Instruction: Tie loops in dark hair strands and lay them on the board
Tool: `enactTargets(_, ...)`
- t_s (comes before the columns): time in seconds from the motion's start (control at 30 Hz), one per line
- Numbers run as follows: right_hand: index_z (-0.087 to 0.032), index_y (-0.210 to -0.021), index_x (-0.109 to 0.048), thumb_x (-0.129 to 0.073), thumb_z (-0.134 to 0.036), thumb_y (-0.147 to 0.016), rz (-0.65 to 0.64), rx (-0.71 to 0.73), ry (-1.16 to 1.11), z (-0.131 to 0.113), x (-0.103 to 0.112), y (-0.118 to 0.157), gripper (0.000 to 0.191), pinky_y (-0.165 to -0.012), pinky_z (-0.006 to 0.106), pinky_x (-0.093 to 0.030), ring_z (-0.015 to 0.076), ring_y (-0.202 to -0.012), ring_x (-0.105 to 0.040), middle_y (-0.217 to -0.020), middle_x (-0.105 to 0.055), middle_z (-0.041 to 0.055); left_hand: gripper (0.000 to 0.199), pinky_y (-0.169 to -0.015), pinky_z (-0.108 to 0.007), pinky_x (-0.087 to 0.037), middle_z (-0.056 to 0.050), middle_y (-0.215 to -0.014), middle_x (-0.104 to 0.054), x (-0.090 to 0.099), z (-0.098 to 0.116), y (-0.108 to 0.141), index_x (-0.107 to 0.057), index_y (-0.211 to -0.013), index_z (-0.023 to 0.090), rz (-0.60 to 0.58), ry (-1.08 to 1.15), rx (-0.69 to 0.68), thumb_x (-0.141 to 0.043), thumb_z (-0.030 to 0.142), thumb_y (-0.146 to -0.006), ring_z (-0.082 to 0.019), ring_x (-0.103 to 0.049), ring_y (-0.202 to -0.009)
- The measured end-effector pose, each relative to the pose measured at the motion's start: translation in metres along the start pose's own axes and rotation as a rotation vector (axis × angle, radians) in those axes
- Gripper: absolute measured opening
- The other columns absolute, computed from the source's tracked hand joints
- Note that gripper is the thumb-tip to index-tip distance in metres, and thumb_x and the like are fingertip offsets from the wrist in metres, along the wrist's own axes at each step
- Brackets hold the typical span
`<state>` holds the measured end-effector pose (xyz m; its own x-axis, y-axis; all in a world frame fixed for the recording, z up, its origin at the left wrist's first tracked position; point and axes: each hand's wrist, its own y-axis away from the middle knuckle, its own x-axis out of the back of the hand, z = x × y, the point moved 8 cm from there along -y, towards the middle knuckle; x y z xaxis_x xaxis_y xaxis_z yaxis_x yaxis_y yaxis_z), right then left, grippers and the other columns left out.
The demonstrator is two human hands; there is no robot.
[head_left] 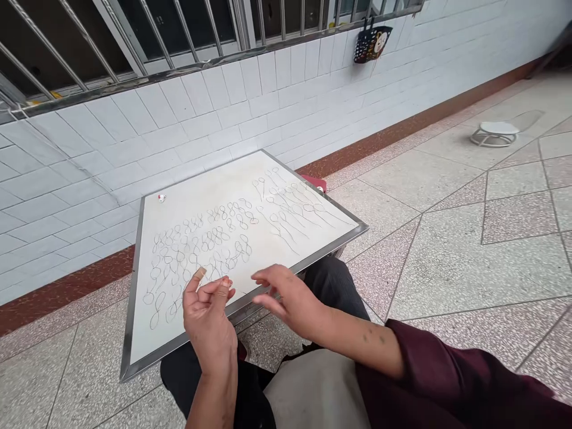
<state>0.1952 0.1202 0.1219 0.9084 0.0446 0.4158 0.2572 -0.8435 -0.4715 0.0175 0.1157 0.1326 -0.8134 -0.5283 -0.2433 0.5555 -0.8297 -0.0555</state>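
My left hand [210, 316] is raised over the near edge of the white table [241, 173], thumb and index finger pinched on what looks like a thin wire, mostly hidden by the fingertips. A pale wrap covers one of its fingertips. Just to the right, my right hand [290, 298] hovers with thumb and fingers apart and nothing visible between them. Rows of thin wires bent into figure-eight loops [210, 238] lie across the left and middle of the tabletop. Farther right lie several single-loop wires with long tails [290, 211].
A small red-and-white item [161, 198] rests at the table's far left corner. The metal-rimmed table stands by a tiled wall [201, 119] with barred windows above. A dark dotted basket [372, 43] hangs there. A low white stool [496, 132] stands on the floor at right.
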Motion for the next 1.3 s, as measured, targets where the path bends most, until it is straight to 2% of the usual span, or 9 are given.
enactTargets(0.07,-0.019,-0.118,-0.063,-0.067,-0.037,-0.094,-0.002,0.043,0.018,-0.01,-0.005,-0.011,0.03,-0.075,0.033,-0.054,0.0206,-0.088,-0.062,-0.103,-0.066,0.0101,0.059,-0.075,-0.03,-0.053,0.003,-0.076,-0.067,-0.006,-0.006,0.006,-0.064,-0.121,0.022,-0.033,0.012,0.046,-0.087,0.024,-0.067,-0.02,-0.067,-0.092)
enactTargets(0.17,-0.021,-0.114,-0.066,-0.065,-0.028,-0.095,0.015,0.033,0.017,-0.007,-0.014,-0.014,0.02,-0.069,0.028,-0.052,0.0171,-0.078,-0.061,-0.093,-0.065,0.0062,0.062,-0.071,-0.028,-0.051,0.002,-0.075,-0.068,-0.01,-0.01,0.009,-0.063,-0.121,0.021,-0.065,0.048,0.105,-0.088,0.025,-0.065,-0.019,-0.067,-0.088)
enactTargets(0.4,-0.025,-0.119,-0.067,-0.054,-0.019,-0.099,0.023,0.085,0.012,-0.003,-0.014,-0.004,0.025,-0.072,0.029,-0.051,0.0181,-0.083,-0.062,-0.091,-0.066,0.0055,0.068,-0.073,-0.029,-0.052,0.003,-0.072,-0.066,-0.013,-0.017,0.013,-0.062,-0.123,0.02,-0.119,0.081,0.184,-0.091,0.028,-0.062,-0.017,-0.066,-0.08)
enactTargets(0.53,-0.026,-0.114,-0.07,-0.055,-0.018,-0.098,0.027,0.109,-0.006,-0.008,-0.01,-0.003,0.023,-0.075,0.03,-0.051,0.0189,-0.086,-0.062,-0.09,-0.066,0.0055,0.063,-0.08,-0.032,-0.052,0.005,-0.071,-0.065,-0.014,-0.017,0.016,-0.064,-0.121,0.021,-0.146,0.063,0.147,-0.09,0.03,-0.065,-0.013,-0.064,-0.07)
enactTargets(0.67,-0.025,-0.11,-0.071,-0.059,-0.016,-0.094,0.033,0.042,-0.076,-0.009,-0.007,-0.003,0.022,-0.072,0.029,-0.05,0.0179,-0.081,-0.06,-0.085,-0.065,0.0036,0.057,-0.09,-0.033,-0.051,0.005,-0.073,-0.066,-0.014,-0.013,0.019,-0.065,-0.121,0.022,-0.144,0.059,0.102,-0.087,0.029,-0.069,-0.014,-0.065,-0.077)
enactTargets(0.83,-0.024,-0.105,-0.072,-0.066,-0.016,-0.09,0.049,-0.05,-0.196,-0.01,-0.002,-0.003,0.018,-0.071,0.027,-0.051,0.0154,-0.075,-0.06,-0.082,-0.063,0.0017,0.053,-0.091,-0.033,-0.05,0.004,-0.076,-0.067,-0.016,-0.011,0.022,-0.066,-0.12,0.023,-0.14,0.081,0.072,-0.086,0.028,-0.072,-0.013,-0.065,-0.079)
enactTargets(1.13,-0.024,-0.1,-0.073,-0.062,-0.009,-0.089,0.044,0.024,-0.139,-0.014,-0.001,-0.003,0.021,-0.069,0.028,-0.049,0.017,-0.076,-0.06,-0.081,-0.069,0.0025,0.052,-0.093,-0.033,-0.049,0.006,-0.07,-0.064,-0.017,-0.011,0.026,-0.068,-0.118,0.024,-0.138,0.115,0.054,-0.087,0.025,-0.07,-0.013,-0.064,-0.076)
enactTargets(1.3,-0.022,-0.102,-0.07,-0.059,-0.005,-0.088,0.108,0.197,-0.008,-0.023,0.001,-0.001,0.025,-0.072,0.027,-0.05,0.0165,-0.077,-0.06,-0.079,-0.069,0.0013,0.047,-0.095,-0.033,-0.047,0.006,-0.069,-0.065,-0.018,-0.014,0.026,-0.069,-0.115,0.023,-0.136,0.13,0.048,-0.086,0.025,-0.072,-0.012,-0.064,-0.076)
